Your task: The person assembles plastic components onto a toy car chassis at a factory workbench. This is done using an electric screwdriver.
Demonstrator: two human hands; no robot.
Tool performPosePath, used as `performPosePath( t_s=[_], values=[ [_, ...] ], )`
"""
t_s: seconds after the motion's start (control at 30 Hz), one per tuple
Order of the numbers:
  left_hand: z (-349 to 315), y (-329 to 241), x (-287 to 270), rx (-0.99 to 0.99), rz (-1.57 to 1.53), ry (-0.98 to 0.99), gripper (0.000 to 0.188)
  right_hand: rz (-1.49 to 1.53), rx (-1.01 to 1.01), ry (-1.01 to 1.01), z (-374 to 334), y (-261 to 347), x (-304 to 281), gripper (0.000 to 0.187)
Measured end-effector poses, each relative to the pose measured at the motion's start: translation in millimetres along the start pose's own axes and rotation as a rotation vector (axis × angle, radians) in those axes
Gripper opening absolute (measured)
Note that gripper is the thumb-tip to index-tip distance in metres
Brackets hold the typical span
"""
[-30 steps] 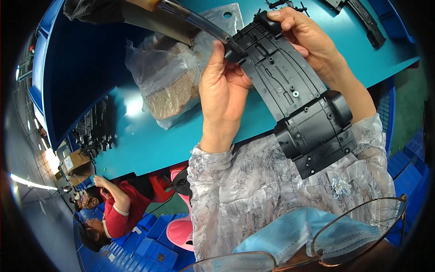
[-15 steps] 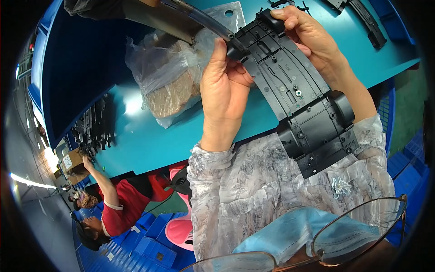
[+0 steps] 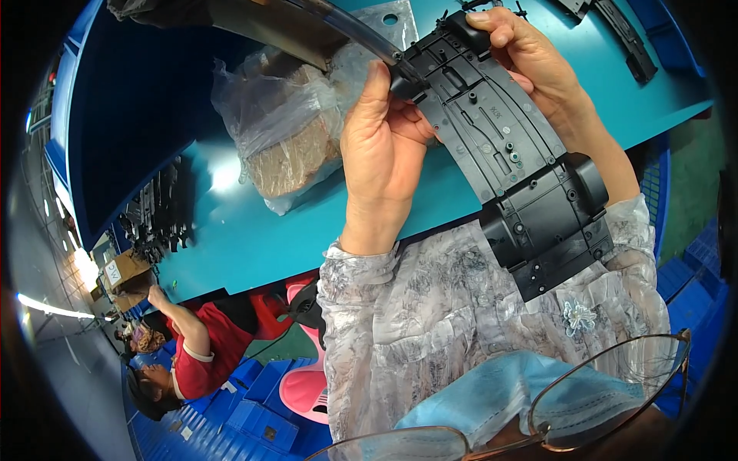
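Note:
Between my hands is a long black moulded plastic panel [image 3: 503,138] with ribs, slots, small screw posts and a wide curved section at its near end. My left hand [image 3: 384,146] grips the panel's far left edge, thumb up along the side and fingers curled behind. At the far right corner my right hand [image 3: 530,58] holds the rounded end, thumb on top. The near end of the panel tilts down toward my body, over my patterned sleeves and shirt. A curved translucent tube [image 3: 354,29] meets the panel's far left corner; whether it is attached I cannot tell.
A brown block in clear plastic wrap [image 3: 296,157] lies on the teal table [image 3: 254,253]. A large dark blue bin [image 3: 146,115] stands at the left, with several black parts [image 3: 157,207] beyond it. More black parts [image 3: 626,42] lie far right. A co-worker in red [image 3: 211,346] sits left.
The panel has shifted slightly to the right and tilted a little in my hands, with both hands keeping their grip. The co-worker's arm has drawn back from the cardboard box.

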State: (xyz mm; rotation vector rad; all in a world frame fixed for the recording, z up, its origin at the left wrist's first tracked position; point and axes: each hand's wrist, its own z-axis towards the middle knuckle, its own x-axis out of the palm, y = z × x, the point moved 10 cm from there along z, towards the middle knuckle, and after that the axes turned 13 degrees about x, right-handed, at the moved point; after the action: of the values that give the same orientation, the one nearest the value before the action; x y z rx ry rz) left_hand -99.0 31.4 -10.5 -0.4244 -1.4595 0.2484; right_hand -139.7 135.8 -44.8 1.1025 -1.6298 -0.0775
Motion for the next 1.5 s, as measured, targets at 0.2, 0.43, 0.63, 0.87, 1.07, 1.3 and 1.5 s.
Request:
performPosePath(
  t_s=[0.2,0.43,0.63,0.87,1.07,1.3,1.5],
  values=[
    [-1,-1,-2,-0.006,0.008,-0.041,0.017,-0.040,-0.001,-0.009,0,0,-4,0.009],
    [0,0,1,-0.008,0.011,-0.022,0.017,-0.069,-0.017,-0.024,0,3,-6,0.009],
    [1,2,-7,-0.011,0.001,-0.119,0.023,0.136,0.088,0.094,1,-3,11,0.020],
    [1,2,1,-0.009,0.038,-0.024,0.018,0.178,0.099,0.130,0,-4,13,0.019],
    [1,1,-1,0.010,0.093,-0.026,0.019,0.172,0.083,0.161,2,-2,15,0.019],
    [1,6,-7,0.010,0.114,-0.027,0.020,0.095,0.016,0.045,4,1,-2,0.019],
    [-8,7,-28,0.039,0.125,-0.232,0.029,-0.076,0.039,-0.158,3,-8,-15,0.006]
  ],
)
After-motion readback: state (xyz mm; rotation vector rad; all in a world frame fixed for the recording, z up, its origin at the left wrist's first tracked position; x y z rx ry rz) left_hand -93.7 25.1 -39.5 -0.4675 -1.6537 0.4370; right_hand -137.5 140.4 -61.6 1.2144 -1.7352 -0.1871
